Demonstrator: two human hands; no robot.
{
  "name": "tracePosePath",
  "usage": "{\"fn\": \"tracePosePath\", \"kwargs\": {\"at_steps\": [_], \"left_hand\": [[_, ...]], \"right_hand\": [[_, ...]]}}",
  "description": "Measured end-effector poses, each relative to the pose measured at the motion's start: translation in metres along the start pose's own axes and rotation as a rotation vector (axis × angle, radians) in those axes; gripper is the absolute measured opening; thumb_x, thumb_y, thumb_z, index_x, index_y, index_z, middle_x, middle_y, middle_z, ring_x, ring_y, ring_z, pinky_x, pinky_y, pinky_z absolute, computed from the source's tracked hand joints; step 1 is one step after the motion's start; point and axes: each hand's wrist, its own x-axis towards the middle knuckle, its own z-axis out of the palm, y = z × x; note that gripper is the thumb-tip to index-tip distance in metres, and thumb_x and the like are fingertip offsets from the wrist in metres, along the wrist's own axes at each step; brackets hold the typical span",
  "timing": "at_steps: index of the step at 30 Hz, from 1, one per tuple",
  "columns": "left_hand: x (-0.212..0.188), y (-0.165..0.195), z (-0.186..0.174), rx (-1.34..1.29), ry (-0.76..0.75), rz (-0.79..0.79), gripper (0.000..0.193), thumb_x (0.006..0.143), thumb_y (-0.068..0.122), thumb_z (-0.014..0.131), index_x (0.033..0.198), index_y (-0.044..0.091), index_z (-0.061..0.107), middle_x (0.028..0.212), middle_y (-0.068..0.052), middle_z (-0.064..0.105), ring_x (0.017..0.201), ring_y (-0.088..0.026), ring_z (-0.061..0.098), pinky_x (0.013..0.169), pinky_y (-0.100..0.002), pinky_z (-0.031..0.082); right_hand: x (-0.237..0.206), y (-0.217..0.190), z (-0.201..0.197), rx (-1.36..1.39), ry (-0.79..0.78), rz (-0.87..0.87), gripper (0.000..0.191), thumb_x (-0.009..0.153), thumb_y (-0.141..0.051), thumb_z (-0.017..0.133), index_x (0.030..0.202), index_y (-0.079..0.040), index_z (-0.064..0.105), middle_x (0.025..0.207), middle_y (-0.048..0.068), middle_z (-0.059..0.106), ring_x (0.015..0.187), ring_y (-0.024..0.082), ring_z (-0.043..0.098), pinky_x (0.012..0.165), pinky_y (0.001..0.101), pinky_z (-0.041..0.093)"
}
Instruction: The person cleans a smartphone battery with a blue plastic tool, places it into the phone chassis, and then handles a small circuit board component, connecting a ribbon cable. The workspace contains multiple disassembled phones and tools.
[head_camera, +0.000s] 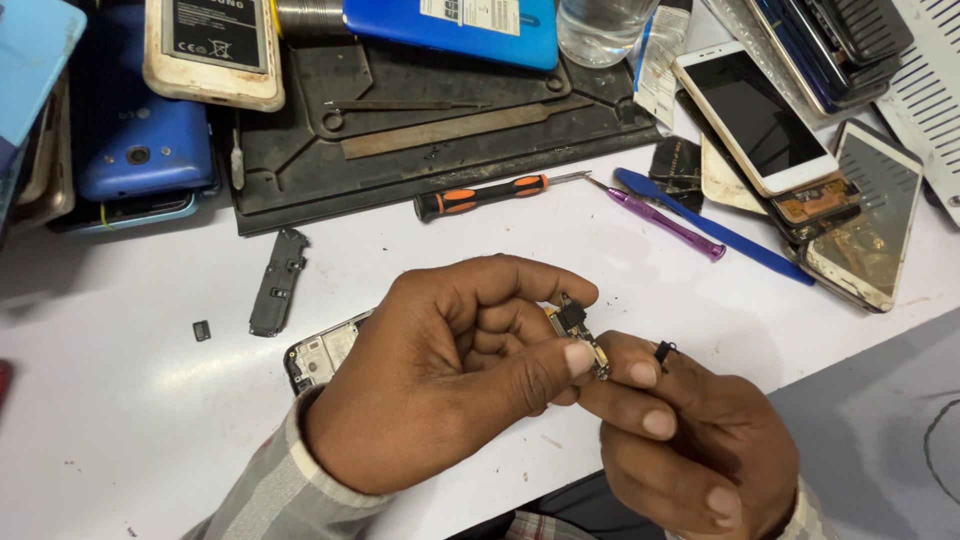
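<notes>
— Two hands meet over one tiny part, just right of the frame's centre: a small circuit board (578, 332), dark with gold-coloured contacts.

— Who holds it?

— Both. The left hand (450, 370) pinches it between thumb and forefinger, the other fingers curled in. The right hand (690, 440), coming up from the lower right, closes its fingertips on the board's lower end, and a small black piece (664, 349) sits at its forefinger — whether that piece is gripped or only resting there, I cannot tell.

— What lies under them?

— A phone frame (320, 355) on the white table (120, 400), half hidden by the left hand. Left of it lie a long black plastic cover (278, 282) and, further left, a small black chip (201, 330).

— And above?

— An orange-and-black screwdriver (480, 195) lies just above centre, at the edge of a dark work mat (420, 130). To its right lie a purple pry tool (660, 220) and a blue spudger (715, 225), close together. A white phone (755, 115) lies screen up in the upper right, with an opened phone (870, 215) beside it. In the upper left sit a blue phone (145, 140) and a phone with its battery showing (212, 50); a clear glass (600, 28) stands at the top edge.
</notes>
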Motion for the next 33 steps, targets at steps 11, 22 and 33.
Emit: {"fn": "tracePosePath", "kwargs": {"at_steps": [11, 22, 33], "left_hand": [[0.002, 0.001, -0.001, 0.034, 0.094, -0.005, 0.025, 0.092, 0.007, 0.068, 0.115, -0.004, 0.064, 0.083, -0.001, 0.065, 0.068, -0.006, 0.064, 0.059, -0.019, 0.053], [0.0, -0.002, 0.0, 0.19, 0.14, 0.038, 0.017, 0.093, 0.008, 0.07, 0.107, -0.001, 0.067, 0.07, 0.004, 0.055, 0.058, -0.002, 0.046, 0.049, -0.019, 0.039], [0.002, -0.002, -0.001, 0.204, 0.067, 0.058, 0.015, 0.095, 0.013, 0.066, 0.091, 0.0, 0.069, 0.078, -0.003, 0.073, 0.068, -0.004, 0.066, 0.063, -0.019, 0.056]], "right_hand": [[0.016, 0.002, 0.035, -0.249, 0.158, 0.064, 0.023, 0.111, -0.019, 0.035, 0.108, 0.0, 0.047, 0.09, 0.009, 0.052, 0.049, 0.011, 0.053, 0.035, 0.0213, 0.04], [0.036, -0.001, 0.054, -0.454, 0.375, 0.15, 0.03, 0.11, -0.027, 0.035, 0.097, -0.005, 0.049, 0.077, 0.002, 0.051, 0.042, 0.009, 0.047, 0.033, 0.0215, 0.035], [0.031, 0.0, 0.048, -0.483, 0.355, 0.159, 0.032, 0.11, -0.026, 0.034, 0.094, -0.002, 0.049, 0.074, 0.005, 0.053, 0.042, 0.009, 0.049, 0.032, 0.0211, 0.037]]}}
